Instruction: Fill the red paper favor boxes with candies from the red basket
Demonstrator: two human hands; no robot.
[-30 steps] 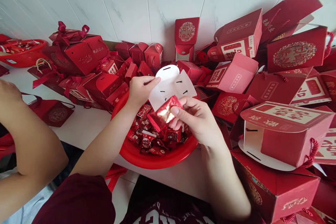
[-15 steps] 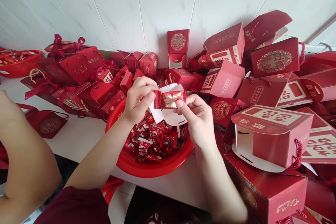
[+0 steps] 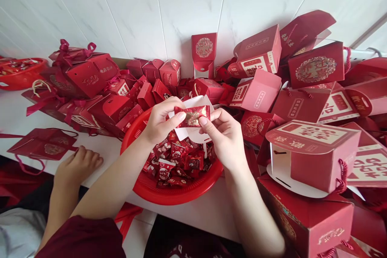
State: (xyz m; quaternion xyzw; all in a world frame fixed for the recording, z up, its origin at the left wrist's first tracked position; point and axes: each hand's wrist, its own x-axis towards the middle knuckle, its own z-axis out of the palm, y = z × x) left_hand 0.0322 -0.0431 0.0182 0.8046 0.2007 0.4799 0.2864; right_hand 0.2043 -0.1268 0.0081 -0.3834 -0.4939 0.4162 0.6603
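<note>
One red-wrapped candy (image 3: 193, 117) is pinched between left hand (image 3: 161, 120) and right hand (image 3: 224, 135). Behind it, white cardboard (image 3: 192, 134) shows above a red plastic basket (image 3: 181, 199).

Held candy (image 3: 192, 115): super shiny wrapper, metallic-looking gold patch, crinkled plastic film
Basket candies (image 3: 165, 170): same sort of slick film, a bit creased
Basket (image 3: 178, 199): red plastic, smooth semi-glossy rim
Gift box (image 3: 316, 173): printed paper card, pretty much matt, smooth
Gold emblem (image 3: 316, 69): metallic foil look
Handle (image 3: 342, 173): twisted cord, ridged, slight sheen
Bow (image 3: 90, 49): satiny cloth ribbon
Wall tiles (image 3: 190, 12): glossy, smooth, marbled
Sleeve (image 3: 87, 240): matt maroon cloth
</note>
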